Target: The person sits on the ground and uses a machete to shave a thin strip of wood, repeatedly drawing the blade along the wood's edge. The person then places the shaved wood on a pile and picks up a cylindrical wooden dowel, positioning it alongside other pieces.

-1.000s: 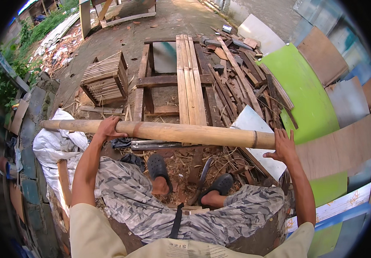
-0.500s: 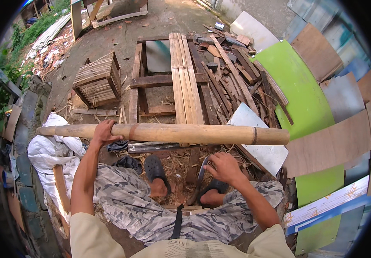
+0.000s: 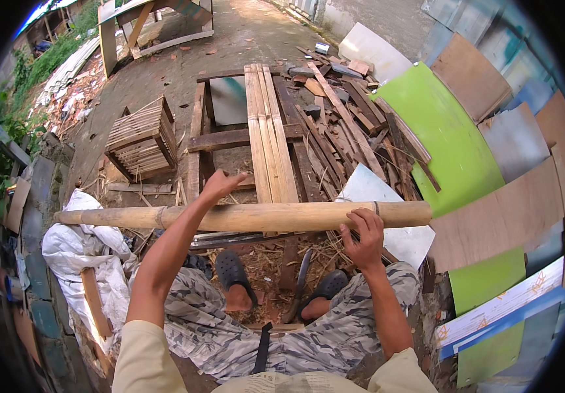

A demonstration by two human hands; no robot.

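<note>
A long bamboo pole (image 3: 263, 217) lies crosswise in front of me. Its left end rests near a white sack (image 3: 92, 245). My right hand (image 3: 364, 239) grips the pole near its thick right end, fingers over the top by a node. Beyond the middle of the pole, my left hand (image 3: 222, 186) hovers with a finger pointing right and nothing visible in it; the forearm crosses above the pole. A curved blade (image 3: 305, 267) stands between my feet beside the right clog (image 3: 330, 286), touched by neither hand. Split bamboo strips (image 3: 271, 141) lie lengthwise on a dark wooden frame (image 3: 240, 140).
A slatted bamboo crate (image 3: 141, 139) sits at the left. Scrap wood (image 3: 354, 118) is piled right of the frame, beside a green panel (image 3: 459, 131) and other leaning sheets. A low block wall (image 3: 37, 249) runs along my left. Shavings cover the ground around my feet.
My left hand has let go of the pole and moved right, beyond it. My right hand has risen from beside the blade onto the pole. The view has shifted slightly.
</note>
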